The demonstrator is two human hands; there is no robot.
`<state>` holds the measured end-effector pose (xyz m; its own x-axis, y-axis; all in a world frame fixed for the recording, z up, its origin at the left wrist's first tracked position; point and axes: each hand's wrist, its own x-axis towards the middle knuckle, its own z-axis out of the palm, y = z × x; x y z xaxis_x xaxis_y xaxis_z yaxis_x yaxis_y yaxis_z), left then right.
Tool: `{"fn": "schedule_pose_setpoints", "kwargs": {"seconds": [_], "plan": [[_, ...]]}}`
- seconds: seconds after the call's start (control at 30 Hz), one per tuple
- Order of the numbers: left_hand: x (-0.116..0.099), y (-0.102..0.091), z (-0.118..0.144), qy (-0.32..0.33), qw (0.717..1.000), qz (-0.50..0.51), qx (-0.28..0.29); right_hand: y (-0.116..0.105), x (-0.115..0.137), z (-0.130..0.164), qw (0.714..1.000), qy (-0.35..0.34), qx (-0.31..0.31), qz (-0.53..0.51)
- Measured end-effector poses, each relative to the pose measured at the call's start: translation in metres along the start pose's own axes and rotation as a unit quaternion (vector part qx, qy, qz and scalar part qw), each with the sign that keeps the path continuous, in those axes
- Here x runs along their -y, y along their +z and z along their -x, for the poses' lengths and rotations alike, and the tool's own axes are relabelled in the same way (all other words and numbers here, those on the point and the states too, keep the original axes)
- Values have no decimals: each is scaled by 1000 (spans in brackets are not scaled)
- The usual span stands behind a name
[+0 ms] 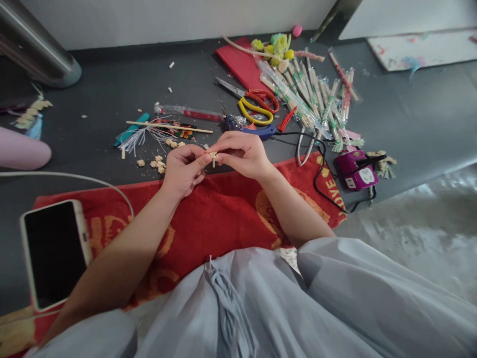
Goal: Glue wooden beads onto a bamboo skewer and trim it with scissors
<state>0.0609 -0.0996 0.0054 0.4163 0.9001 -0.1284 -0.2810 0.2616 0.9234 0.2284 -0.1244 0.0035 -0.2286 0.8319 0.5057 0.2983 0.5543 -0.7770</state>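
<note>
Two hands meet over the far edge of the red towel (208, 219), with the small pale piece (213, 157) between their fingertips. The left hand (183, 170) pinches it between thumb and fingers, and the right hand (243, 155) grips it from the other side in the same way. Fingertips cover much of the piece, so its full shape and any join are hard to make out. A short, stick-like part shows below the fingers; its long axis runs roughly up and down the view, the visible end pointing toward the person.

Loose pale bits (158, 164) lie just beside the left hand, which may hide more of them. Beyond the right hand is a blue-handled tool (261, 132), its near side partly covered by that hand; its tip is too cluttered to read. The left forearm overlaps a corner of the phone (55, 258). At the left edge, a lavender object (22, 149) is cut off, as is the metal cylinder (40, 44) above it.
</note>
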Motion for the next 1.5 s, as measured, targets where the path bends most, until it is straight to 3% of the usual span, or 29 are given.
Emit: {"fn": "schedule_pose_setpoints", "kwargs": {"seconds": [1.03,1.17,1.3,1.5], "plan": [[7,-4,-4,16,999,-30,10,-1,-2,0,1000,-7,4,14],[15,-8,-5,104,988,-116,-8,-4,1,-1,999,-13,-3,36],[18,-10,-3,230,944,-231,-54,-8,2,-2,998,-3,-11,56],[18,-10,0,295,898,-322,-49,-10,-5,-2,996,-39,-6,86]]}}
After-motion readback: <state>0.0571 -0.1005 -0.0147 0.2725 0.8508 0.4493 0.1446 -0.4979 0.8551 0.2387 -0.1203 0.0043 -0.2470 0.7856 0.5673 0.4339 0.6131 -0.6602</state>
